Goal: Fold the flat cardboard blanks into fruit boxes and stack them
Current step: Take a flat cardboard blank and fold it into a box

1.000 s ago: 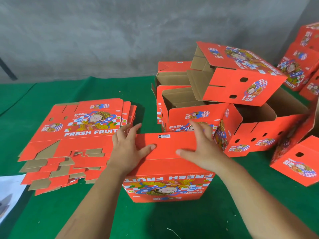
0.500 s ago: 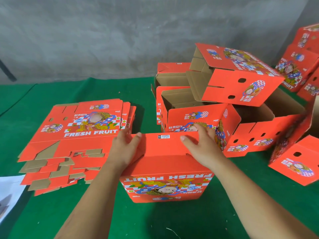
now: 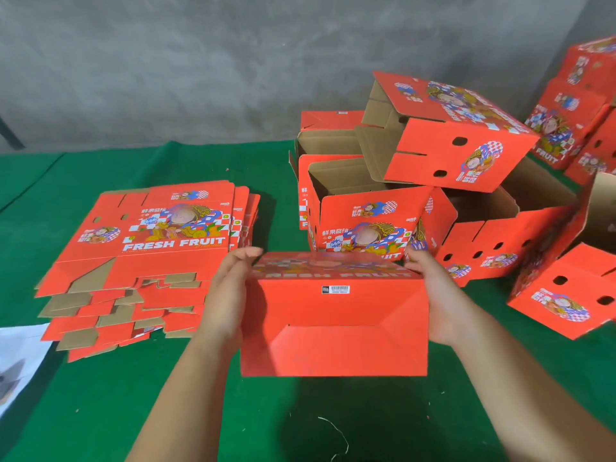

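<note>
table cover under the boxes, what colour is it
Green, a plain cloth-like cover, seen clearly in the head view.

Bare green felt tabletop (image 3: pixel 100 411) lies open in front; stacked flat red cardboard blanks (image 3: pixel 150 261) block left, folded red cardboard boxes (image 3: pixel 450 145) crowd right.
</note>
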Motion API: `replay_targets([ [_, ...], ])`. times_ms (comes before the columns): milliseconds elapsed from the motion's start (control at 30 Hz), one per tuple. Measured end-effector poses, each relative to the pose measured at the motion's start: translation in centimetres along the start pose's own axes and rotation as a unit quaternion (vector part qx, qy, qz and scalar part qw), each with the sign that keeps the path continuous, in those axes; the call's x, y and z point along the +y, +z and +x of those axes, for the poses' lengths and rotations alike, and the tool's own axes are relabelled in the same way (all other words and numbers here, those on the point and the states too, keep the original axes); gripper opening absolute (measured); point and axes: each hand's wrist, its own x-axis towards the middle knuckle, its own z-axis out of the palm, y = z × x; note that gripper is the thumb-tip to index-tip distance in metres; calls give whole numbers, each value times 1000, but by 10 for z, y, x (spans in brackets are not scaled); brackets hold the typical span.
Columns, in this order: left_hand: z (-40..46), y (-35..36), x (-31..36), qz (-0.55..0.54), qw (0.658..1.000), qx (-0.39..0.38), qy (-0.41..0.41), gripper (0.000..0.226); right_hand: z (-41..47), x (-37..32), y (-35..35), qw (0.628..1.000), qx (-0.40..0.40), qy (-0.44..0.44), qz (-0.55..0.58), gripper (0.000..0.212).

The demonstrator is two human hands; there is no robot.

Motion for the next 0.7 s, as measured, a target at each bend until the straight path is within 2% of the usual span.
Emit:
replay_targets([
  [67,-13,10,-8,-91,995,5,33,42,-5,1,-8,998,-40,43,-25,30],
  [133,-22,6,-27,-145,986,-37,73,59,-9,15,-16,993,-80,81,-18,43],
  [200,-18,6,-34,-143,984,-61,86,65,-9,31,-24,994,-89,57,-41,55],
  [267,-12,4,-37,-149,985,-73,51,68,-9,42,-25,993,-95,6,-69,55],
  [367,-17,6,-44,-131,981,-145,-19,71,-10,49,-27,986,-111,-57,-107,55],
  [433,-18,14,-50,-98,989,-103,-43,68,-8,55,-30,979,-104,-93,-145,68],
  [500,-15,19,-54,-59,998,-5,-36,68,-5,63,-33,971,-77,-112,-198,73],
  [533,-15,20,-56,-48,998,12,-27,67,-3,68,-36,965,-54,-123,-227,68],
  [600,-13,20,-62,-32,999,-26,-5,65,4,78,-42,953,16,-154,-261,59],
  [700,-14,29,-62,37,990,-137,16,55,14,91,-56,941,136,-185,-248,50],
])
